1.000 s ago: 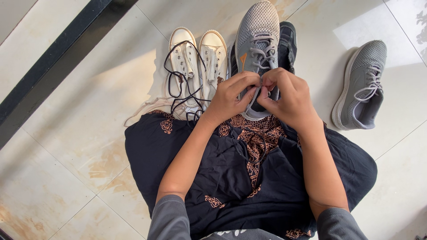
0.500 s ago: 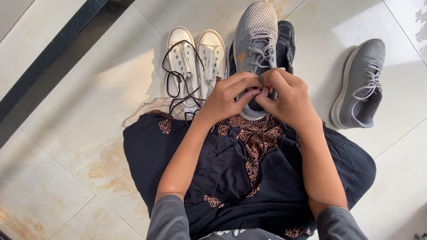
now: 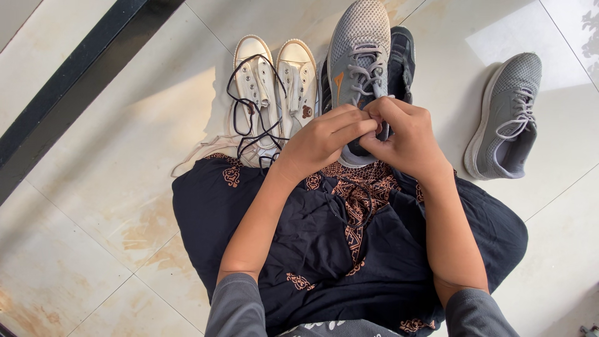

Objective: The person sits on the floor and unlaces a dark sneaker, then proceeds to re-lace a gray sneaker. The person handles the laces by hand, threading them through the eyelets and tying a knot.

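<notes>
At the far left a dark strip point(image 3: 75, 81) crosses the pale tiled floor point(image 3: 112, 187) on a slant. Next to it, ahead of my lap, stands a pair of white canvas shoes point(image 3: 274, 81), side by side and touching, toes pointing away from me. A loose dark lace point(image 3: 249, 125) lies tangled over the left one, and a pale lace point(image 3: 199, 150) trails from it onto the tiles. Both lie as they did a moment ago.

My left hand point(image 3: 324, 140) is curled nearly closed, fingers bent inward and pinched on the lace of the grey mesh sneaker point(image 3: 359, 50). That sneaker lies toe away from me, its heel at the edge of my dark patterned skirt point(image 3: 337, 249), just beside the white pair. Compared with half a second ago my left knuckles sit a little closer against the right ones; the sneaker itself has not shifted.

My right hand point(image 3: 405, 140) is curled the same way, fingertips meeting the left hand's over the lower lacing; how much lace it grips I cannot tell, since the fingers hide it. A dark sneaker point(image 3: 402, 62) lies just behind the grey one, touching it.

Well apart to the right, a second grey sneaker point(image 3: 508, 118) rests on the tiles, laces up, unmoved.
</notes>
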